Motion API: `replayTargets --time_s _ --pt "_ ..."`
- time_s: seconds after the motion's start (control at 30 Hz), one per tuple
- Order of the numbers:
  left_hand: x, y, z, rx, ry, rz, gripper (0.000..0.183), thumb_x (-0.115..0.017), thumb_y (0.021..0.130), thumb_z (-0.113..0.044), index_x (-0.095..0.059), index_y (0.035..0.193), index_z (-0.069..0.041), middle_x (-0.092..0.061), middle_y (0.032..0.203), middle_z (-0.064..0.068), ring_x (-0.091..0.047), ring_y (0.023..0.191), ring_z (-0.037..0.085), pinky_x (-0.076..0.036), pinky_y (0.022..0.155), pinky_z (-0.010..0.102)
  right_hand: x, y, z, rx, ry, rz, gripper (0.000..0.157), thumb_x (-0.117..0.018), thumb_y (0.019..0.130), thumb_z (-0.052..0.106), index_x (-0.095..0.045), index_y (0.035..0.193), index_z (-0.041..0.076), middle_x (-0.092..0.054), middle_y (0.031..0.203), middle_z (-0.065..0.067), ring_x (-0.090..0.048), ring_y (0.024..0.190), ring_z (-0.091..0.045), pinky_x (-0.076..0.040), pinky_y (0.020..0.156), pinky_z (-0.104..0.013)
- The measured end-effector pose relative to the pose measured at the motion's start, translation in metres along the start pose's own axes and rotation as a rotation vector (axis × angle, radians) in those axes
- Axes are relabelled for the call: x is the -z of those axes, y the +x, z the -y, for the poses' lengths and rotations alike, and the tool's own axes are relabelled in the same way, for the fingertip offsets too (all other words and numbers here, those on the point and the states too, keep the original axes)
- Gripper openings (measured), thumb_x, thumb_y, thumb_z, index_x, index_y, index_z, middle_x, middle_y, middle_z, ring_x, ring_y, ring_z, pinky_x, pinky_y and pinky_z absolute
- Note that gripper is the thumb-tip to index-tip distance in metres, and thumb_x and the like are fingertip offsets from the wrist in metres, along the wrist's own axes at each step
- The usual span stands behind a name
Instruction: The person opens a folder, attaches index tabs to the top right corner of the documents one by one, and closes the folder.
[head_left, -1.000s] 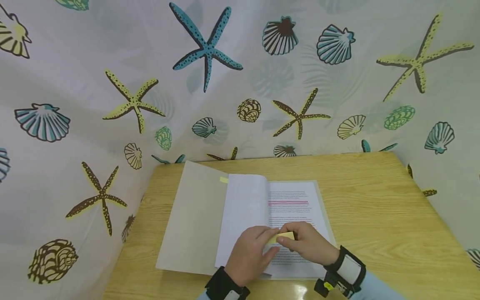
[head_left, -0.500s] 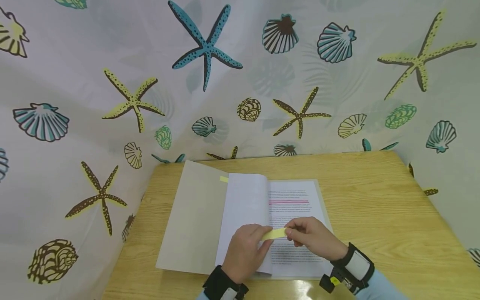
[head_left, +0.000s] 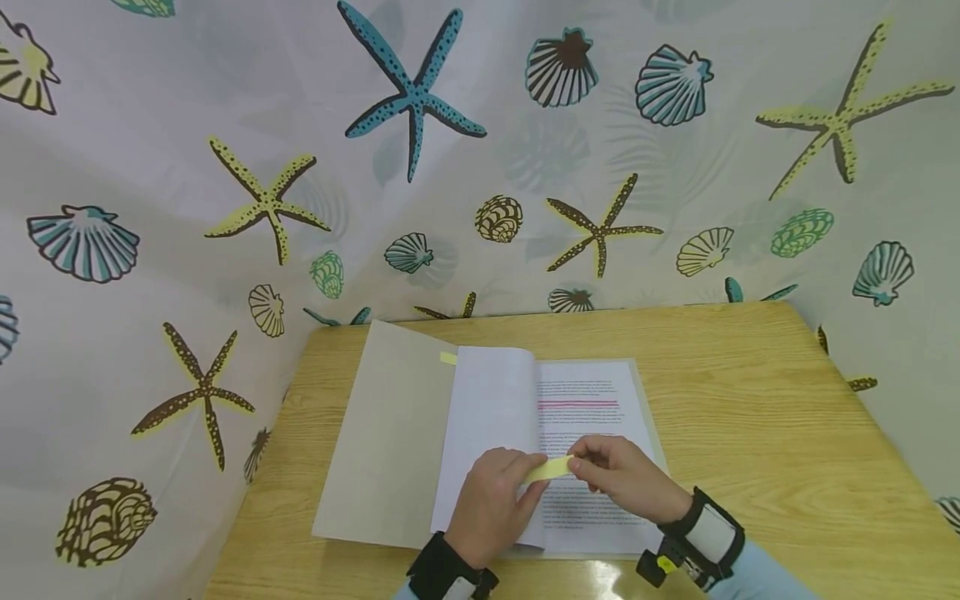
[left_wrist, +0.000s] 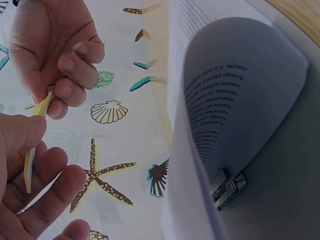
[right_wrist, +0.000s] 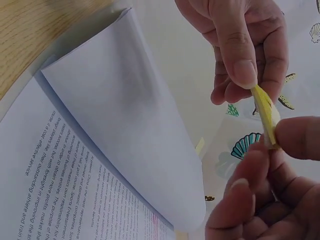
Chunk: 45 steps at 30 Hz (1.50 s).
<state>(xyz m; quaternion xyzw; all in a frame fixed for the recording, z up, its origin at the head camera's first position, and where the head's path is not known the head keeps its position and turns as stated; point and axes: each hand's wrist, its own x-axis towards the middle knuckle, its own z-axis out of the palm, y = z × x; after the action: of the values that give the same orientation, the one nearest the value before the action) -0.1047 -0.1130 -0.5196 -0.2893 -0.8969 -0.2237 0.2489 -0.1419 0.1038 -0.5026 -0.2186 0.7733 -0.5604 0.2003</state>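
Note:
My left hand (head_left: 491, 504) pinches one end of a small yellow sticky note pad (head_left: 549, 469) between thumb and fingers. At the pad's other end, my right hand (head_left: 622, 475) pinches with thumb and forefinger. Seen edge-on in the right wrist view, the pad (right_wrist: 267, 116) shows a sheet bowed away from the rest. Both hands are above the printed right page (head_left: 585, 512) of an open file folder. A turned-over sheet (head_left: 487, 408) curls to the left, against the folder's beige cover (head_left: 386, 442).
A yellow sticky tab (head_left: 447, 358) sits at the cover's upper inner edge. Pink highlighting (head_left: 576, 405) crosses the printed page. In the left wrist view a metal clip (left_wrist: 231, 189) shows under the curled sheet. The wooden table (head_left: 772, 417) meets a shell-patterned cloth (head_left: 480, 150) behind.
My right hand has moved slightly to the right along the pad, from overlapping its middle to its right end, so more yellow shows between the hands. The last half second shows hardly any motion.

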Motion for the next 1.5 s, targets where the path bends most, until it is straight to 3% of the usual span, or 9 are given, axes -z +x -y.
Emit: replayTargets --time_s 0.17,0.83,1.1,1.3,1.5 --pt "0.0 0.0 -0.001 -0.01 -0.022 -0.008 0.026 -0.078 0.081 -0.02 -0.071 0.105 -0.014 -0.067 0.086 -0.007 -0.058 0.077 0.006 -0.048 0.073 0.022 -0.001 0.0 -0.001 0.028 0.015 0.003 0.019 -0.058 0.097 0.021 -0.059 0.101 0.002 -0.061 0.086 -0.007 -0.059 0.076 -0.017 -0.05 0.063 -0.028" --pt "-0.003 -0.002 -0.005 -0.033 -0.048 -0.026 0.026 -0.077 0.082 -0.02 -0.07 0.106 -0.011 -0.066 0.087 -0.006 -0.058 0.078 0.006 -0.047 0.077 0.024 -0.004 0.0 -0.002 0.041 0.089 -0.035 0.025 -0.068 0.09 0.015 -0.055 0.105 0.0 -0.06 0.08 -0.011 -0.053 0.064 -0.009 -0.044 0.057 -0.021" --pt "-0.004 -0.003 -0.009 0.011 -0.049 -0.009 0.029 -0.076 0.084 -0.026 -0.069 0.11 -0.015 -0.068 0.092 -0.005 -0.063 0.088 0.009 -0.048 0.09 0.049 -0.006 0.0 -0.002 0.046 0.083 -0.049 0.027 -0.067 0.09 0.017 -0.056 0.106 -0.002 -0.061 0.079 -0.009 -0.054 0.064 -0.009 -0.047 0.059 -0.023" --pt "-0.004 -0.003 -0.009 0.047 -0.049 -0.04 0.028 -0.077 0.082 -0.025 -0.068 0.107 -0.015 -0.069 0.095 -0.006 -0.062 0.093 0.01 -0.047 0.091 0.051 -0.004 -0.001 -0.009 0.032 0.105 -0.043 0.026 -0.05 0.101 0.026 -0.058 0.104 0.001 -0.063 0.085 -0.01 -0.054 0.066 -0.01 -0.05 0.061 -0.028" --pt "-0.004 -0.002 -0.009 0.033 -0.058 -0.072 0.028 -0.078 0.081 -0.023 -0.067 0.104 -0.014 -0.069 0.095 -0.005 -0.063 0.094 0.011 -0.047 0.089 0.051 -0.006 -0.001 -0.007 0.021 0.126 -0.033 0.023 -0.052 0.1 0.019 -0.057 0.11 -0.001 -0.06 0.087 -0.014 -0.056 0.068 -0.013 -0.051 0.063 -0.03"
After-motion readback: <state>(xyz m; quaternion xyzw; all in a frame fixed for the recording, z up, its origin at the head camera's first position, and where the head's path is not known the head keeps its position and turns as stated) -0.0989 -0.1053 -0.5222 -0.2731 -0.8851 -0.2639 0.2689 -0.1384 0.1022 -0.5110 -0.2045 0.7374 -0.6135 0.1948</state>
